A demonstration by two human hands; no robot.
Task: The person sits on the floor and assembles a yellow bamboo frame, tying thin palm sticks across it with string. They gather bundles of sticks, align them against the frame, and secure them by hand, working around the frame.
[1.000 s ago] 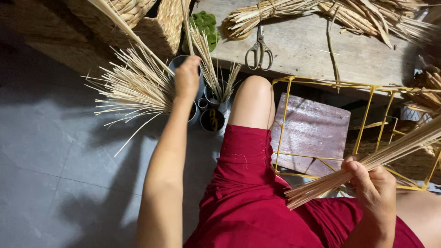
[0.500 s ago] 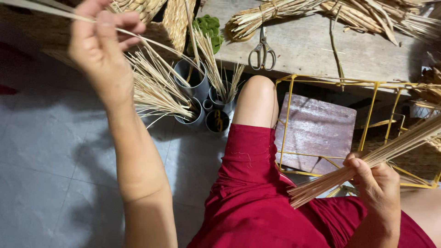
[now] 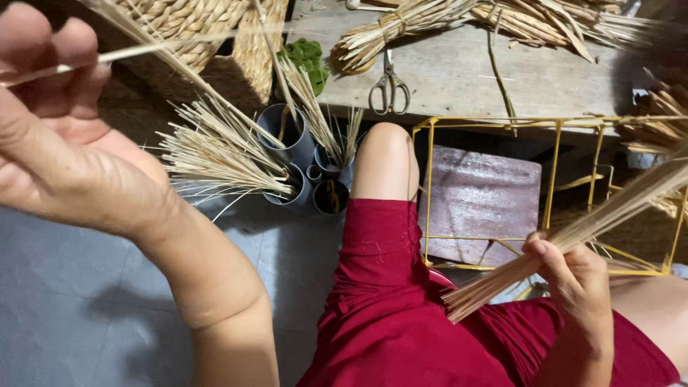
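Above the lap | left hand [image 3: 64, 136] pinches one straw [image 3: 143, 49] | right hand [image 3: 573, 276] grips straw bundle [image 3: 609, 211]

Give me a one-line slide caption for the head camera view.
Left hand pinches one straw stalk; right hand grips a straw bundle above red-clothed lap.

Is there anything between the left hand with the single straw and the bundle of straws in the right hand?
Nothing visible blocks that path. The left hand pinches a single straw high at the left; the right hand grips the straw bundle above the lap. Only open air and the raised knee, lower down, lie between.
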